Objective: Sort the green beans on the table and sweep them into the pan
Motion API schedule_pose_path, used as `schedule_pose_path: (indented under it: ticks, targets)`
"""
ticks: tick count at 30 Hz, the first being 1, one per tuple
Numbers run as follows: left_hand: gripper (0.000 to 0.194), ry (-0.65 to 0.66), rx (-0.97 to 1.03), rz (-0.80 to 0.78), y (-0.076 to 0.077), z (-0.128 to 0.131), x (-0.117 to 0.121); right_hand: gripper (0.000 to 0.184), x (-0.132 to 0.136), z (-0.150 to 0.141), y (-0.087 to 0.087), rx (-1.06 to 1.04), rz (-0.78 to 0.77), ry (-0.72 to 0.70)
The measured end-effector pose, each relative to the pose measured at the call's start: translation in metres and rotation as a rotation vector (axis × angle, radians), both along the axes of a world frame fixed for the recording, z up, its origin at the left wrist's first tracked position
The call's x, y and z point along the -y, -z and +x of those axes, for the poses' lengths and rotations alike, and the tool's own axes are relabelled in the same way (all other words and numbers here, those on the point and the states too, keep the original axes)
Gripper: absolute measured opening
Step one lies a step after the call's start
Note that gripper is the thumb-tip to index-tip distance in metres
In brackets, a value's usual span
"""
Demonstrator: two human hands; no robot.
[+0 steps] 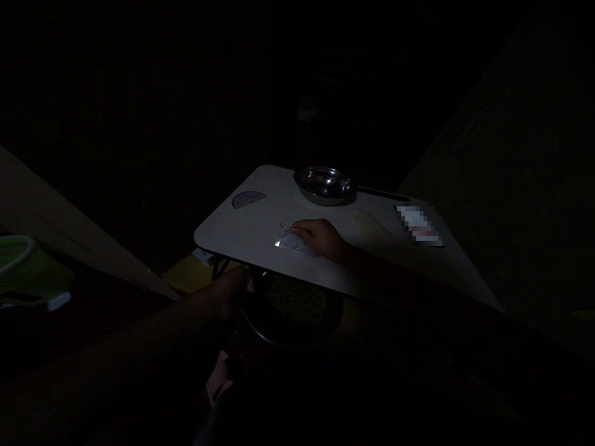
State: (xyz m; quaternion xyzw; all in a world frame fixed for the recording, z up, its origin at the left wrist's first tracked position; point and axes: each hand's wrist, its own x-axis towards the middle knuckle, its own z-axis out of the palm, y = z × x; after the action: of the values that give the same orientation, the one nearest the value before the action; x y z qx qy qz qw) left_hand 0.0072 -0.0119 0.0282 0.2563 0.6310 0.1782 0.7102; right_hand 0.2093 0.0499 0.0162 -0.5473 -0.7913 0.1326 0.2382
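The scene is very dark. On the white table [242, 232], my right hand [320, 236] is closed on a thin, flat, greyish piece with a shiny edge [297, 243], which lies against the tabletop; its kind is unclear. A few dark specks [281, 225] lie beside it. Below the table's near edge, my left hand [235, 288] grips the left rim of a wide bowl [274, 339]. Small round green grains [297, 300] like mung beans fill its bottom. The tabletop's edge covers the bowl's far side.
A shiny steel bowl [324, 186] stands at the table's far side. A purplish half-round protractor shape [248, 199] is at the left, and a phone-like flat object with a blurred screen [419, 225] at the right. A green basket [32, 272] is at far left.
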Motion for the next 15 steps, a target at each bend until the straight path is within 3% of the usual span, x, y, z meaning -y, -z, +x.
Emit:
schedule_pose_path:
  ticks: [5,10,15]
  targets:
    - [0.018,0.001,-0.023,-0.036,-0.003,0.0,0.002,0.03,-0.005,-0.014,-0.004,0.069,0.036,0.082]
    - [0.017,-0.01,-0.021,-0.053,0.001,-0.001,0.0,0.032,-0.01,-0.025,-0.004,0.147,0.065,0.251]
    - [0.016,-0.019,-0.003,-0.011,0.001,-0.002,0.001,0.029,-0.01,-0.022,-0.005,0.146,0.074,0.382]
